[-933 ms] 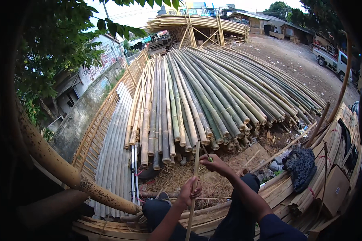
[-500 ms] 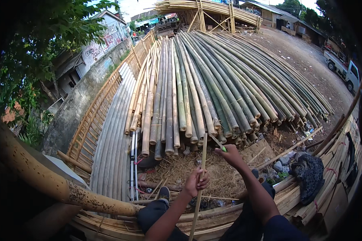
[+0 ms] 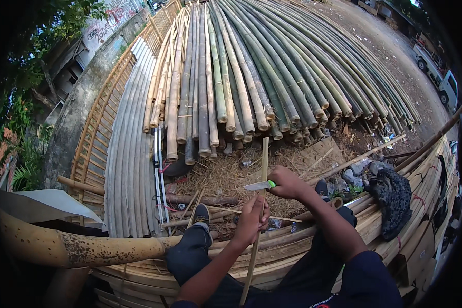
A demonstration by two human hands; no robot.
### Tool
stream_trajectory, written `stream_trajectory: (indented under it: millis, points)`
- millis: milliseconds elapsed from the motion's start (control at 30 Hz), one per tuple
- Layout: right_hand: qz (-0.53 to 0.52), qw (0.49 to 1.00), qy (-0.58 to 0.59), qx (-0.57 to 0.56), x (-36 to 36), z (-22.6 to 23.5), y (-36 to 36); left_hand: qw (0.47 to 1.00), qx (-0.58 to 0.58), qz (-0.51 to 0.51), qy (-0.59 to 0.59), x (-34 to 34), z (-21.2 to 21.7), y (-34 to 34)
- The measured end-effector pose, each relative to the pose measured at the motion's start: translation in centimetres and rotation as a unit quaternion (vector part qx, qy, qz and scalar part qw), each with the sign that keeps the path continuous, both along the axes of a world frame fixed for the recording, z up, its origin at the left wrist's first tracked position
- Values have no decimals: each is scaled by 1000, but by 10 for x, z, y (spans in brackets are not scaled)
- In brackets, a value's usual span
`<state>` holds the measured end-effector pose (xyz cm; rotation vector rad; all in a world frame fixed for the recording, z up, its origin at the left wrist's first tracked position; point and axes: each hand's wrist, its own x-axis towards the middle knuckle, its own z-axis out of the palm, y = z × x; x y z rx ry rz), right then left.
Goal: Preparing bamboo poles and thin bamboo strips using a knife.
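Note:
My left hand [image 3: 251,220] grips a thin split bamboo strip [image 3: 263,159] that stands nearly upright between my knees. Above it, my right hand [image 3: 287,183] is closed on a knife with a green handle; its blade [image 3: 255,186] lies flat across the strip, pointing left. Both forearms come up from the lower edge, over my dark trousers and black shoe [image 3: 200,214].
A big stack of long bamboo poles [image 3: 241,77] lies ahead, cut ends toward me. Straw and shavings [image 3: 226,177] cover the ground. A thick bamboo pole [image 3: 61,246] crosses at lower left, stacked slats [image 3: 421,205] at right, a dark bundle [image 3: 392,197] and stones nearby.
The view has tilted down toward my hands. My right hand came down the strip and now holds the knife blade across it just above my left hand.

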<state>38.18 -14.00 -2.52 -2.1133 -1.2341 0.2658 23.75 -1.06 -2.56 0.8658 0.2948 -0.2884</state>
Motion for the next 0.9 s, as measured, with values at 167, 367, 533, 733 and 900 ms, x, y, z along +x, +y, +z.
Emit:
stream_trajectory:
  millis: [167, 367, 533, 733, 900]
  points:
    - [12, 999, -42, -24, 1, -2, -4, 1000, 12, 10, 1, -3, -4, -6]
    - [-172, 975, -141, -21, 21, -18, -10, 1000, 4, 14, 5, -7, -1, -12]
    - [-293, 947, -97, -84, 18, -13, 5, 997, -79, 17, 9, 2, -6, 2]
    - [-42, 995, -75, -60, 5, -18, 7, 995, -89, 16, 30, 3, -10, 7]
    - [-341, 925, -93, -138, 36, -14, -11, 999, -33, -9, 13, -9, -8, -15]
